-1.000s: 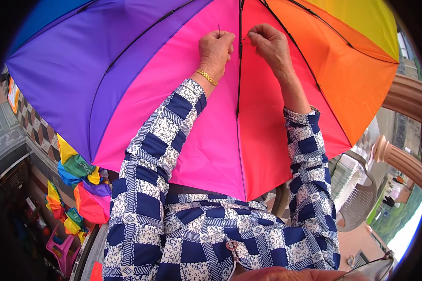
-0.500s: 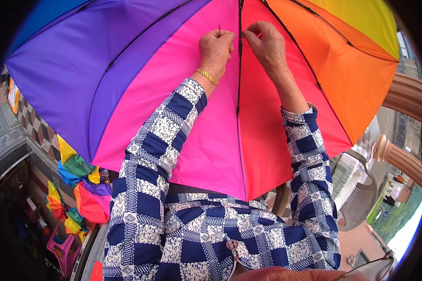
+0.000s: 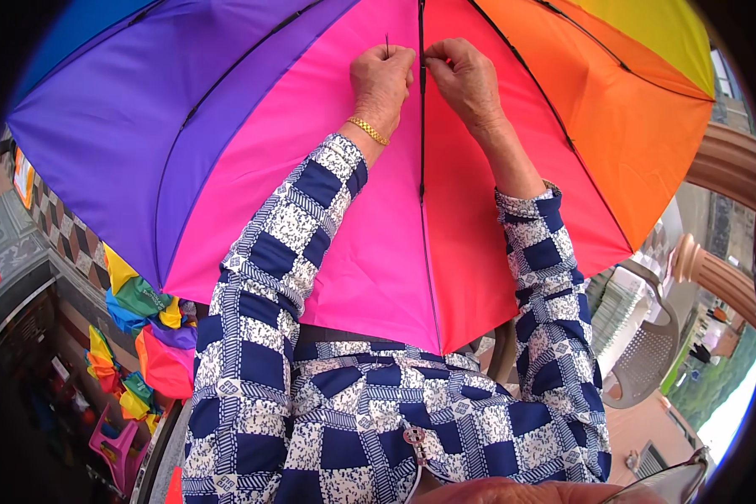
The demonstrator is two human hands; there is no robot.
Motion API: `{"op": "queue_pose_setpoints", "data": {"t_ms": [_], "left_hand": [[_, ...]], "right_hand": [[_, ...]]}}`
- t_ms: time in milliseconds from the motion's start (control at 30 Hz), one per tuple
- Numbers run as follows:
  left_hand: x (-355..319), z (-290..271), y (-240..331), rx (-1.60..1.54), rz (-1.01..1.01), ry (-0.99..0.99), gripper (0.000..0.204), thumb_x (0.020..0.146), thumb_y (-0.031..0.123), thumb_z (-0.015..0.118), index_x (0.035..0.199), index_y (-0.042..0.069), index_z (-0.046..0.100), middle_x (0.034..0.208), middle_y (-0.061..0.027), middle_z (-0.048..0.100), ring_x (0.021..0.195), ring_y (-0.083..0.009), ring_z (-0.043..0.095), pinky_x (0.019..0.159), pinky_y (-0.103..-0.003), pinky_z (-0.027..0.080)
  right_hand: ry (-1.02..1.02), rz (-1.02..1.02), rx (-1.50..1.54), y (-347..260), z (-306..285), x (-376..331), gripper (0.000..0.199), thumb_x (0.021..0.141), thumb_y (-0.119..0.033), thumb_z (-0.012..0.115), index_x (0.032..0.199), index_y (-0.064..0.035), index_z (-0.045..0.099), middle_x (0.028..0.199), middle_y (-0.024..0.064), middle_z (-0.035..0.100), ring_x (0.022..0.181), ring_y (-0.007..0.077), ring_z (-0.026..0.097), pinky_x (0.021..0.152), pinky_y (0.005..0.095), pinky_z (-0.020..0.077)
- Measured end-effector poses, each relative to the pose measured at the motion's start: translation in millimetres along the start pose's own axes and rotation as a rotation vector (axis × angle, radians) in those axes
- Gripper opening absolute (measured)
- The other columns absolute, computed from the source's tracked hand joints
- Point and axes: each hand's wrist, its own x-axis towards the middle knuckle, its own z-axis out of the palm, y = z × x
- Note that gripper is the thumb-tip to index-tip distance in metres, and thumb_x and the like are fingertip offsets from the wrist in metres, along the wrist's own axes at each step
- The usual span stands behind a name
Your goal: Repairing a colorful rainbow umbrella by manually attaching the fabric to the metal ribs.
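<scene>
A large open rainbow umbrella (image 3: 227,126) fills the top of the view, its panels blue, purple, pink, red, orange and yellow. A black metal rib (image 3: 422,151) runs down between the pink and red panels. My left hand (image 3: 382,80), a gold bracelet on its wrist, pinches a thin needle (image 3: 387,42) that sticks up beside the rib. My right hand (image 3: 466,80) pinches the fabric at the rib, just across from the left hand. Both forearms wear blue and white checked sleeves.
A heap of folded rainbow umbrella fabric (image 3: 139,336) lies at the lower left beside a pink plastic stool (image 3: 118,445). A white plastic chair (image 3: 647,353) stands at the right, with a curved brick-coloured wall (image 3: 722,277) behind it.
My right hand has slid a little left, closer to the rib and to my left hand. The umbrella and needle stay where they were.
</scene>
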Motion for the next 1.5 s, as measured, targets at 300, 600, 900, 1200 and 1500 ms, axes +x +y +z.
{"op": "queue_pose_setpoints", "data": {"t_ms": [300, 600, 900, 1200, 1500], "left_hand": [[-2, -1, -1, 0.025, 0.002, 0.029, 0.008, 0.08, 0.01, 0.064, 0.076, 0.005, 0.058, 0.056, 0.001, 0.052, 0.04, -0.0055, 0.042, 0.037, -0.019, 0.032], [-2, -3, 0, 0.024, 0.004, 0.026, 0.008, 0.08, 0.009, 0.063, 0.079, 0.003, 0.058, 0.057, -0.0004, 0.052, 0.04, -0.0063, 0.042, 0.036, -0.02, 0.033], [-2, -2, 3, 0.603, 0.398, -0.01, 0.022, 0.074, 0.019, 0.069, 0.077, 0.002, 0.055, 0.064, -0.0063, 0.058, 0.057, -0.0179, 0.059, 0.052, -0.032, 0.047], [-8, 6, 6, 1.018, 0.43, -0.019, 0.03, 0.071, 0.028, 0.07, 0.08, 0.004, 0.054, 0.07, -0.0118, 0.062, 0.069, -0.0319, 0.062, 0.063, -0.042, 0.049], [8, -7, 10, 0.797, 0.233, -0.261, 0.026, 0.07, 0.027, 0.068, 0.073, 0.004, 0.057, 0.062, -0.0089, 0.06, 0.056, -0.0237, 0.058, 0.053, -0.035, 0.046]], "right_hand": [[0.108, -0.009, -0.149, 24, -51, -22, 0.004, 0.077, -0.007, 0.061, 0.08, -0.0054, 0.063, 0.078, 0.0068, 0.063, 0.069, 0.0227, 0.061, 0.064, 0.0338, 0.0492], [0.359, 0.436, 0.737, 27, -73, -30, 0.005, 0.085, -0.007, 0.058, 0.083, -0.003, 0.061, 0.083, 0.0036, 0.064, 0.068, 0.0139, 0.059, 0.065, 0.0299, 0.0478], [0.128, 0.278, 1.595, -7, -62, -6, 0.008, 0.091, -0.013, 0.049, 0.093, -0.0055, 0.053, 0.074, 0.0015, 0.052, 0.069, 0.014, 0.052, 0.071, 0.0308, 0.044], [0.014, 0.567, 1.454, 3, -77, -14, 0.01, 0.091, -0.014, 0.048, 0.082, -0.0086, 0.048, 0.059, -0.0033, 0.034, 0.052, 0.0086, 0.032, 0.05, 0.0239, 0.0302], [-0.005, 0.349, 1.254, -47, -82, -19, 0.009, 0.091, -0.011, 0.049, 0.091, -0.0033, 0.052, 0.063, -0.0008, 0.045, 0.053, 0.0102, 0.043, 0.054, 0.0254, 0.0403]]}}
